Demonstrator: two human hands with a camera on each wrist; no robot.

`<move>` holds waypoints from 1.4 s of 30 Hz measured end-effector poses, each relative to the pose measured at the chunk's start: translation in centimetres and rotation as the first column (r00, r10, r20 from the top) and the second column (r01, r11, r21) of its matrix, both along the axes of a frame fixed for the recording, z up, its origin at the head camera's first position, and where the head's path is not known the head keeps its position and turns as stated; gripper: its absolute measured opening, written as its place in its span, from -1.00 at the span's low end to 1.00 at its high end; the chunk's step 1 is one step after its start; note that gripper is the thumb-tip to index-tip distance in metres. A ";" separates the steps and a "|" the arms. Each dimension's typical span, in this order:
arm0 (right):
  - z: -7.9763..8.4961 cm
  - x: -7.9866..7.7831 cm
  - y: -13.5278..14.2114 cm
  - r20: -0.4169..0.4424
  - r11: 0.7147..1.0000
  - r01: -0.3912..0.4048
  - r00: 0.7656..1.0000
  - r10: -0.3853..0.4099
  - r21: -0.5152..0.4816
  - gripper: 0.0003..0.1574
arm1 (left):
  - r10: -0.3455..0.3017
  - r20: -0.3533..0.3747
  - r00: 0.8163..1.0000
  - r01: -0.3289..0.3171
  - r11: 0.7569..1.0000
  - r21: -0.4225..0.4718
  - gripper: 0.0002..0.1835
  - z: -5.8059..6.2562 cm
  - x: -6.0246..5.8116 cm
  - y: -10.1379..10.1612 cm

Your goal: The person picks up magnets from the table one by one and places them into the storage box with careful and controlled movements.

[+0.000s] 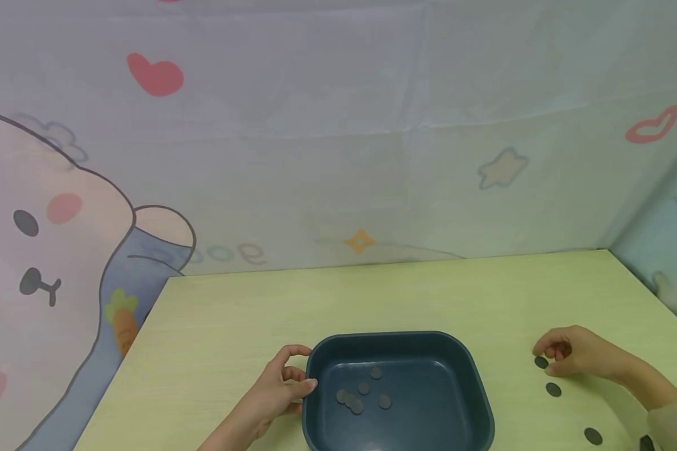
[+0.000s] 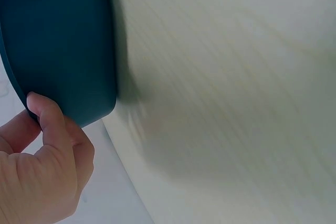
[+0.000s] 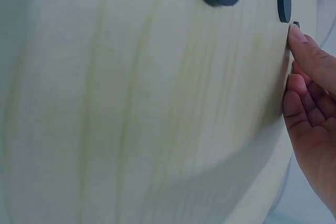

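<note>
My left hand (image 1: 273,389) grips the left wall of a dark blue rectangular tray (image 1: 481,401), thumb over the rim and fingers outside. In the left wrist view the tray (image 2: 63,40) rises beside the bent fingers. Several small round discs (image 1: 385,401) lie inside it, mostly left of its middle. Off to the right, my right hand (image 1: 583,354) is low at the table, its thumb and index finger pinching a black disc (image 1: 541,362) from opposite sides. From the right wrist, the thumb hides most of that disc (image 3: 296,24); the other fingers curl inward.
More black discs lie on the pale yellow table (image 1: 293,300) nearer me: one disc (image 1: 553,389) just below the right hand, another disc (image 1: 593,436) farther down. A printed cloth (image 1: 327,156) hangs behind the table, and a second cloth borders its right edge.
</note>
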State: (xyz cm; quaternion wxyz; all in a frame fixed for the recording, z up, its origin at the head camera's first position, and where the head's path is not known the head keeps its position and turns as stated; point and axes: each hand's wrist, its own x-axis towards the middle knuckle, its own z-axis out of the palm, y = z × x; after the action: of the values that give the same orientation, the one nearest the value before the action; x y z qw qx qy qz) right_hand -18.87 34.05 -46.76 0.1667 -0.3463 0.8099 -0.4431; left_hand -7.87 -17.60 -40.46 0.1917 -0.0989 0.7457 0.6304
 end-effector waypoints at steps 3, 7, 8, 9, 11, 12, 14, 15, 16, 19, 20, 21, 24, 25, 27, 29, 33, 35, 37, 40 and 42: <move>0.1 0.1 0.0 -0.003 1.000 0.007 1.000 -0.007 0.018 -0.75 | 0.001 0.000 1.000 -0.001 1.000 0.000 -0.44 0.0 0.0 0.0; 0.0 0.1 -0.2 -0.030 1.000 0.009 1.000 -0.008 0.025 -0.77 | 0.002 0.003 1.000 -0.002 1.000 -0.002 -0.45 0.1 0.1 0.0; -0.1 0.1 -0.2 -0.041 1.000 0.004 0.999 -0.003 0.022 -0.77 | 0.003 0.004 1.000 -0.003 1.000 -0.003 -0.45 0.1 0.1 0.0; -0.2 0.1 -0.3 -0.054 1.000 -0.002 0.999 0.003 0.020 -0.77 | 0.003 0.006 1.000 -0.003 1.000 -0.004 -0.45 0.2 0.1 0.0; -0.3 0.2 -0.4 -0.083 1.000 -0.011 0.996 0.013 0.020 -0.76 | 0.004 0.008 1.000 -0.004 1.000 -0.007 -0.45 0.2 0.1 0.0; -0.3 0.3 -0.4 -0.095 1.000 -0.011 0.995 0.013 0.021 -0.76 | 0.004 0.008 1.000 -0.004 1.000 -0.007 -0.45 0.2 0.1 -0.1; -0.3 0.4 -0.5 -0.108 1.000 -0.018 0.994 0.020 0.023 -0.75 | 0.001 0.007 1.000 -0.001 1.000 -0.005 -0.45 0.1 0.1 -0.1; -0.3 0.5 -0.5 -0.115 0.999 -0.023 0.993 0.026 0.024 -0.75 | -0.001 0.007 1.000 0.001 1.000 -0.001 -0.45 0.1 0.1 -0.2; -0.2 0.5 -0.5 -0.121 0.999 -0.027 0.992 0.029 0.024 -0.75 | -0.003 0.007 1.000 0.003 1.000 0.002 -0.44 0.0 0.1 -0.2; 0.1 0.5 -0.4 -0.150 0.999 -0.047 0.987 0.050 0.028 -0.74 | -0.009 0.008 1.000 0.009 1.000 0.007 -0.44 -0.1 0.1 -0.1; 0.3 0.5 -0.4 -0.153 0.998 -0.053 0.987 0.057 0.030 -0.75 | -0.011 0.008 1.000 0.011 1.000 0.008 -0.44 -0.1 0.1 -0.1; 0.5 0.4 -0.3 -0.156 0.998 -0.059 0.986 0.063 0.034 -0.75 | -0.011 0.007 1.000 0.011 1.000 0.008 -0.44 0.0 0.0 0.0; 1.3 0.0 -0.5 -0.155 0.997 -0.067 0.985 0.072 0.040 -0.77 | -0.009 0.005 1.000 0.009 1.000 0.006 -0.44 0.0 -0.1 0.1; 1.6 -0.1 -0.6 -0.139 0.997 -0.064 0.988 0.069 0.037 -0.79 | -0.009 0.003 1.000 0.009 1.000 0.005 -0.44 0.0 -0.1 0.0; 2.2 -0.2 -1.0 -0.083 0.998 -0.050 0.995 0.052 0.031 -0.81 | -0.007 0.004 1.000 0.007 1.000 0.003 -0.44 0.0 -0.1 0.0; 2.8 -0.1 -1.5 -0.007 1.000 -0.022 1.000 0.023 0.017 -0.82 | -0.005 0.006 1.000 0.005 1.000 0.001 -0.44 0.0 -0.1 0.0; 3.9 -0.1 -2.4 0.079 1.000 0.018 0.997 -0.019 0.008 -0.80 | -0.002 0.006 1.000 0.002 1.000 0.000 -0.45 0.1 -0.1 0.0; 4.3 0.0 -2.9 0.073 1.000 0.023 0.997 -0.025 0.017 -0.78 | 0.000 0.007 1.000 0.000 1.000 -0.003 -0.45 0.1 -0.1 0.0; 4.7 0.0 -3.3 0.053 1.000 0.015 0.998 -0.016 0.026 -0.78 | 0.001 0.008 1.000 -0.001 1.000 -0.005 -0.45 0.1 0.0 0.0; 5.4 0.2 -4.0 0.057 0.999 0.009 0.998 -0.011 0.032 -0.77 | 0.002 0.008 1.000 -0.002 1.000 -0.005 -0.45 0.1 0.0 0.0; 5.8 0.2 -4.4 0.064 1.000 -0.004 0.998 0.002 0.030 -0.78 | 0.001 0.009 1.000 -0.001 1.000 0.000 -0.45 0.1 0.0 0.0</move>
State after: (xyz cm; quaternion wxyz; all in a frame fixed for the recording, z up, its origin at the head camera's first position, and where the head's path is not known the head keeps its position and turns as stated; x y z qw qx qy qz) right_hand -18.63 29.60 -41.01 0.1981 -0.3307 0.8102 -0.4416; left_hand -7.87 -17.64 -40.38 0.1945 -0.1023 0.7448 0.6300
